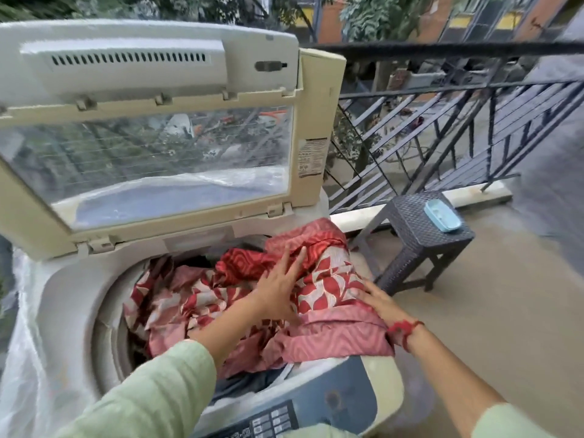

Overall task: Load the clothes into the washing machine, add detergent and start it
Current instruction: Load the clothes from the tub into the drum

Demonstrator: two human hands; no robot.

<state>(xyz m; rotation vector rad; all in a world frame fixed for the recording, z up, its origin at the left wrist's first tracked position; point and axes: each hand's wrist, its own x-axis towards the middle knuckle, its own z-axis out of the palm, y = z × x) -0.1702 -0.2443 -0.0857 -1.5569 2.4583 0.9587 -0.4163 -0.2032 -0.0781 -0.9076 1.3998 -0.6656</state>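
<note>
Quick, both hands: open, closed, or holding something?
Left hand: open, fingers spread flat, pressing the red cloth.
Right hand: open, resting flat on the same cloth.

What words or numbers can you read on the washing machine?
White printed sticker on the cream washing-machine lid: dark print, too small to read.
Dark blue control panel at the machine's front: button labels, too blurred to read.
No other writing shows, so there is nothing I can quote.
</note>
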